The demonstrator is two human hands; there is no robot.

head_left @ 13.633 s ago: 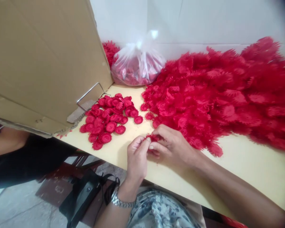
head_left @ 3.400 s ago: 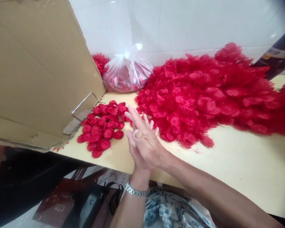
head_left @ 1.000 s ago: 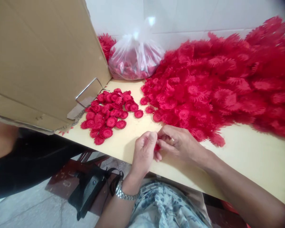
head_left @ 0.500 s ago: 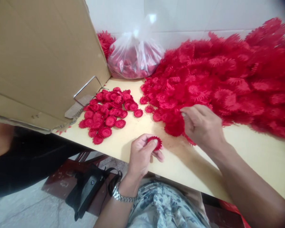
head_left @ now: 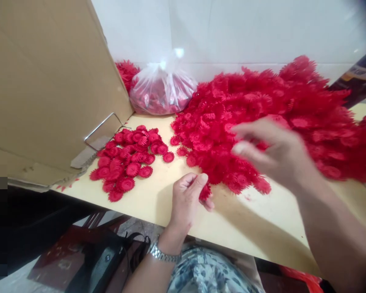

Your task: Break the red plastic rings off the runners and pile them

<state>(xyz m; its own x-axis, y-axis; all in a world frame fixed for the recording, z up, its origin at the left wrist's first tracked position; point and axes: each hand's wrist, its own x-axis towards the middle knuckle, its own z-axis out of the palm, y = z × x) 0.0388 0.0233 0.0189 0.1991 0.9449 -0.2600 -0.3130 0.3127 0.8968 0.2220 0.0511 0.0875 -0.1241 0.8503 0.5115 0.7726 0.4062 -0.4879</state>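
My left hand point(head_left: 184, 199) is closed on a red toothed paper-like rosette point(head_left: 205, 192) over the front of the table; the thumb hides part of it. Raised above the front of a large heap of red rosettes point(head_left: 295, 97), my right hand point(head_left: 268, 150) has thumb and forefinger apart, and nothing shows between them. Motion blurs that hand. To the left of my left hand lies a smaller pile of compact red rosettes point(head_left: 132, 156) with curled teeth.
A cardboard box point(head_left: 49, 81) stands at the left with a bent metal wire point(head_left: 99, 128) by its lower edge. Behind the small pile sits a clear plastic bag point(head_left: 163, 95) of red pieces. A dark bag point(head_left: 105, 260) is below the table point(head_left: 161, 191), and a person's dark clothing point(head_left: 39, 221) shows at left.
My right hand has opened from a pinch and lifted away from the front of the heap. My left hand still holds a rosette, now turned more edge-on. The view has shifted right.
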